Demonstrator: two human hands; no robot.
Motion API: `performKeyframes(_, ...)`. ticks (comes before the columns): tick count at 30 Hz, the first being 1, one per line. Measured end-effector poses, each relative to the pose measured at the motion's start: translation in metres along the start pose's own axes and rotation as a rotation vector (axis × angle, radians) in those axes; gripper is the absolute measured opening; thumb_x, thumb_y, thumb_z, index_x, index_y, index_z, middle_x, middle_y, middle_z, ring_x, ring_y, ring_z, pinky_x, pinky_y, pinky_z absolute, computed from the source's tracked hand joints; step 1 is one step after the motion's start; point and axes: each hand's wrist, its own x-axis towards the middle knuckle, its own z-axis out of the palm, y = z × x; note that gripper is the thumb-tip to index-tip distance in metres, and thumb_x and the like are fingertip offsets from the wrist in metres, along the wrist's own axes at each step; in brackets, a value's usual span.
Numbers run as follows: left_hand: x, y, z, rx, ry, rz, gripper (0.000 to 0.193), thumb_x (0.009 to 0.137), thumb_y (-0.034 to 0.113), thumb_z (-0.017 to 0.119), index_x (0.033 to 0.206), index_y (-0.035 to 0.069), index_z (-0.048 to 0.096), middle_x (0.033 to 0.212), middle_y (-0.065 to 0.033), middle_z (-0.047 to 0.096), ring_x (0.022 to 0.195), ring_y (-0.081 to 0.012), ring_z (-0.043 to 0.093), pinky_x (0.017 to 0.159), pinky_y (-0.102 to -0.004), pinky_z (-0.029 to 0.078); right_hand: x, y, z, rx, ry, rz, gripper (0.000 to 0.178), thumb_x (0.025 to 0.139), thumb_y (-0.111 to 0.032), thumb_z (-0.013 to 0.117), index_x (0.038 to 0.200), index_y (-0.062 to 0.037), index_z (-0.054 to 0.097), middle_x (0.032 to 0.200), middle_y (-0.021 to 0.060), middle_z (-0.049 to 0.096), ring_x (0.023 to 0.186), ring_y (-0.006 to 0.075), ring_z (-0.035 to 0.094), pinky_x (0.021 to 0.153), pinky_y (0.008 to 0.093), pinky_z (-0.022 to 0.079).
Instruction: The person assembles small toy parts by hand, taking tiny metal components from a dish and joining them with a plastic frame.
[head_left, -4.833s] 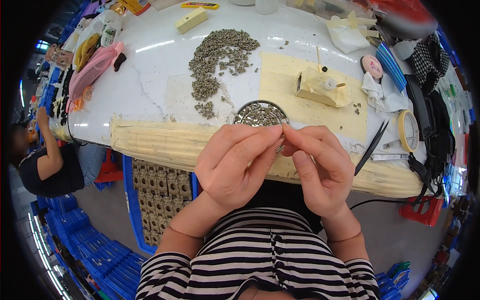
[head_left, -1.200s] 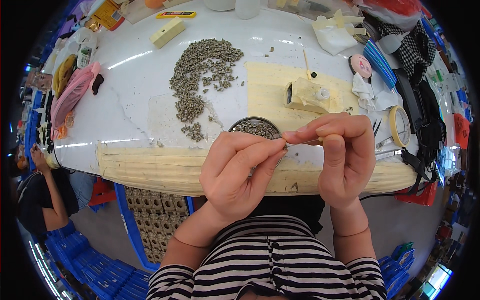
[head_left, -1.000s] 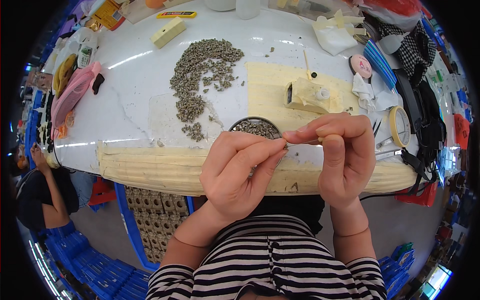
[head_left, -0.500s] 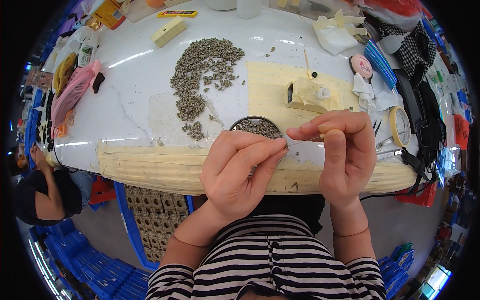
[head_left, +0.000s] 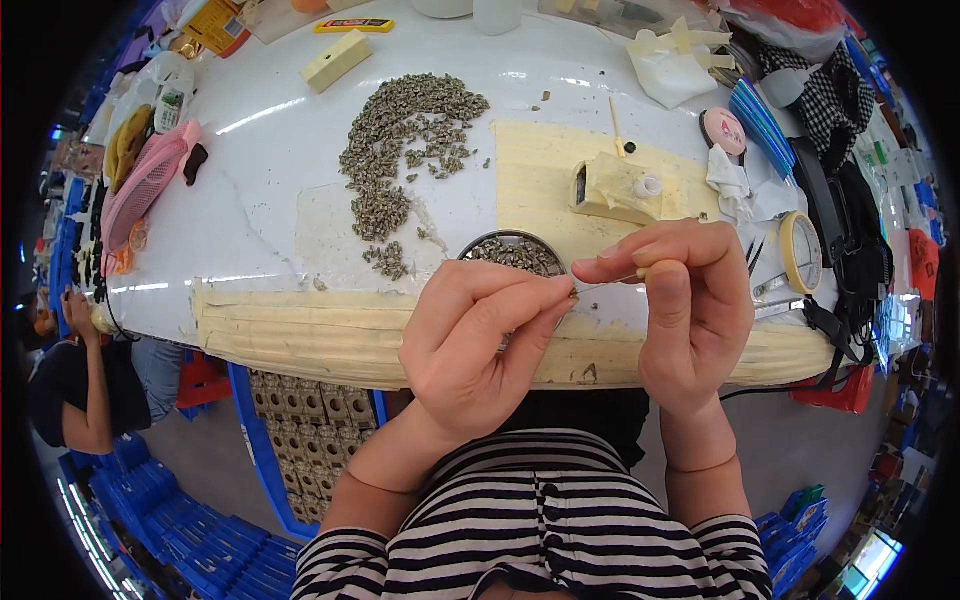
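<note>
My left hand (head_left: 470, 345) pinches a tiny metal part at its fingertips, just in front of the table edge. My right hand (head_left: 685, 305) holds a thin wooden-handled pin tool (head_left: 612, 283), its fine tip meeting the part at my left fingers. Right behind my hands a round metal dish (head_left: 515, 252) holds several small grey parts; my hands hide its near half. A large heap of the same grey parts (head_left: 400, 150) lies on the white table (head_left: 270, 200) further back.
A tape-wrapped block (head_left: 620, 188) sits on a yellow taped patch. Tape roll (head_left: 800, 250), tweezers, cloths and a black strap lie at right. A pink fan (head_left: 140, 190) and clutter lie at left. Tape pads the table's front edge (head_left: 300, 335). Another person (head_left: 80, 380) sits below left among blue crates.
My right hand has drawn slightly away to the right of my left fingers and tilted, showing the thin pin between them. My left hand stays put.
</note>
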Motion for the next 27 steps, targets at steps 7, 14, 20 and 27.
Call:
performKeyframes(7, 0.000, -0.001, 0.001, -0.001, 0.007, 0.008, 0.025, 0.072, -0.005, 0.080, 0.094, 0.002, 0.072, 0.084, -0.0073, 0.066, 0.072, -0.0198, 0.061, 0.060, -0.0284, 0.048, 0.000, 0.001, 0.000, -0.045, 0.010, 0.008, 0.017, 0.102, -0.013, 0.050, 0.102, 0.0042, 0.051, 0.095, 0.0135, 0.064, 0.086, 0.0188, 0.069, 0.078, 0.0291, 0.057)
performKeyframes(14, 0.000, 0.000, 0.001, -0.013, 0.011, 0.006, 0.026, 0.072, -0.005, 0.080, 0.095, 0.002, 0.071, 0.084, -0.0074, 0.066, 0.071, -0.0198, 0.061, 0.060, -0.0283, 0.047, 0.001, -0.001, 0.001, -0.051, 0.007, 0.035, 0.021, 0.105, -0.019, 0.044, 0.101, 0.0019, 0.049, 0.095, 0.0143, 0.061, 0.083, 0.0229, 0.069, 0.076, 0.0326, 0.059)
performKeyframes(20, 0.000, -0.001, 0.001, -0.005, 0.013, 0.018, 0.026, 0.071, -0.006, 0.079, 0.095, 0.001, 0.072, 0.083, -0.0074, 0.066, 0.071, -0.0196, 0.060, 0.059, -0.0282, 0.047, 0.002, -0.001, 0.000, 0.114, 0.108, 0.067, 0.017, 0.103, -0.013, 0.050, 0.103, 0.0037, 0.050, 0.093, 0.0128, 0.065, 0.086, 0.0169, 0.068, 0.078, 0.0277, 0.057)
performKeyframes(27, -0.001, 0.000, 0.002, -0.017, 0.028, 0.006, 0.026, 0.071, -0.007, 0.079, 0.094, 0.000, 0.072, 0.083, -0.0076, 0.066, 0.070, -0.0187, 0.060, 0.059, -0.0275, 0.047, 0.020, -0.007, -0.032, -0.445, 0.289, -0.192, 0.012, 0.098, -0.010, 0.060, 0.095, 0.0014, 0.059, 0.088, 0.0068, 0.066, 0.079, 0.0116, 0.063, 0.074, 0.0245, 0.052)
